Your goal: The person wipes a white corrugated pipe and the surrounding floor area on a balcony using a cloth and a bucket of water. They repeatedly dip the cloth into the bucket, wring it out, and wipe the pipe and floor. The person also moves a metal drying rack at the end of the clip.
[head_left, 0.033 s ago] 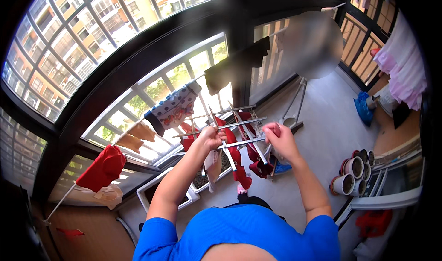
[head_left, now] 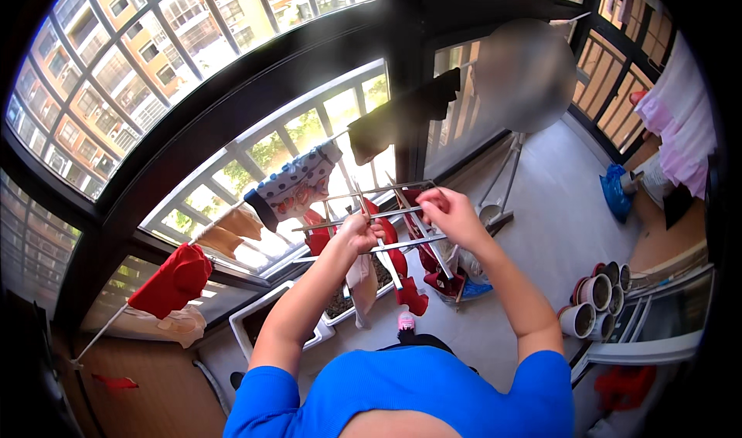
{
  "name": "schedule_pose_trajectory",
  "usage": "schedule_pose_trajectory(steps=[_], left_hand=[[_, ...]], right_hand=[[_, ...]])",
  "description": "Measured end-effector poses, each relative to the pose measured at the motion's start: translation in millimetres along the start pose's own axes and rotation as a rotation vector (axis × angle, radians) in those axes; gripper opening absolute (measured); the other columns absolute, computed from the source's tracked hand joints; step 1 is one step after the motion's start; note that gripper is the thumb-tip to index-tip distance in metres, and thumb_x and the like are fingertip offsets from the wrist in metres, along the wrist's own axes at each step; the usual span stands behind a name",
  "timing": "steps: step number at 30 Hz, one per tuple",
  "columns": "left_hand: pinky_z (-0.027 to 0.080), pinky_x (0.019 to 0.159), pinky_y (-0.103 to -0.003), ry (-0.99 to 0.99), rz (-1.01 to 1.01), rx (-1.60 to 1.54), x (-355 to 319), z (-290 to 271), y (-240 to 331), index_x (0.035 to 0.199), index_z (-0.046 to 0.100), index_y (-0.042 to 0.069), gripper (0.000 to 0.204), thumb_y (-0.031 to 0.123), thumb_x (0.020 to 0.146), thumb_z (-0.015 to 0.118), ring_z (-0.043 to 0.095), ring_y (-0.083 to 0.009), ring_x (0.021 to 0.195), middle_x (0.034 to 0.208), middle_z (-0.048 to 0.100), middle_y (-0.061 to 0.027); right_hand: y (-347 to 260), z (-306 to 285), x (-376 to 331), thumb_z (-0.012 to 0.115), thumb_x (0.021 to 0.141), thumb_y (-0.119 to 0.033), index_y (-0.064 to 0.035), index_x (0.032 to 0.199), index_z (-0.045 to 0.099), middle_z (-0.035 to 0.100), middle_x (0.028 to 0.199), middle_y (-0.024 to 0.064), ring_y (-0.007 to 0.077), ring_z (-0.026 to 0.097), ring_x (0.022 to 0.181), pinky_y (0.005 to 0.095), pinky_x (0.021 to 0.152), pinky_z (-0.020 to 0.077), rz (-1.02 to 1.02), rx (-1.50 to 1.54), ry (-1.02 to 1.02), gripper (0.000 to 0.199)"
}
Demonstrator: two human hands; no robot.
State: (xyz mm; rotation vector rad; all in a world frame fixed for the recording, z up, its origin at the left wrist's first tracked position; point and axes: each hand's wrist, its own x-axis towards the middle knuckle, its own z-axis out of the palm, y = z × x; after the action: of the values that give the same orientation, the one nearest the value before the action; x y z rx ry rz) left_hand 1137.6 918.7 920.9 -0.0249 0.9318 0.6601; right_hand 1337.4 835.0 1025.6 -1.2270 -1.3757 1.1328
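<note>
A metal drying rack of crossed bars [head_left: 417, 243] hangs in front of me, with red cloth pieces [head_left: 412, 297] below it. My left hand [head_left: 360, 232] is closed round a bar at the rack's left-middle part. At the right ends of the bars, my right hand [head_left: 452, 218] has its fingers curled in a pinch; what lies between them is too small to make out. A pale cloth [head_left: 362, 283] dangles under my left hand. More dark red cloth [head_left: 442, 282] shows below my right hand.
Left of the rack, a pole carries a dotted garment [head_left: 294, 187], a black cloth [head_left: 402, 117] and a red cloth [head_left: 171, 282]. A white planter [head_left: 241, 330] lies by the window. Flowerpots [head_left: 577, 320] stand at right, a blue bag [head_left: 616, 193] farther off.
My right hand has moved left and a little away from me, from beside the near bar to the right ends of the farther bars. My left hand keeps its hold on the rack.
</note>
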Motion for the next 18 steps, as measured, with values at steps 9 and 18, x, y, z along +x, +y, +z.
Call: schedule_pose_trajectory(steps=[9,18], left_hand=[[0.028,0.048,-0.026,0.059,0.02,-0.172,4.6,9.4,-12.3,0.089,0.034,0.007,0.02,0.02,0.096,0.021,0.03,-0.0124,0.054,0.072,0.039,-0.0058],[0.028,0.048,-0.026,0.119,0.003,-0.232,4.8,2.4,-26.7,0.091,0.034,0.009,0.018,0.023,0.096,0.023,0.03,-0.0114,0.052,0.068,0.039,-0.0048]], right_hand=[[-5.0,8.8,149.2,0.057,0.072,-0.005,-0.004,0.083,0.061,0.061,0.072,0.0134,0.0323,0.059,0.067,0.0355,0.06,0.0478,-0.479,-0.471,0.299,0.012],[54.0,-160.0,284.6,0.053,0.075,-0.02,-0.0034,0.08,0.061,0.062,0.079,0.0188,0.0356,0.06,0.076,0.0413,0.068,0.0471,-0.061,-0.668,0.851,0.019]])
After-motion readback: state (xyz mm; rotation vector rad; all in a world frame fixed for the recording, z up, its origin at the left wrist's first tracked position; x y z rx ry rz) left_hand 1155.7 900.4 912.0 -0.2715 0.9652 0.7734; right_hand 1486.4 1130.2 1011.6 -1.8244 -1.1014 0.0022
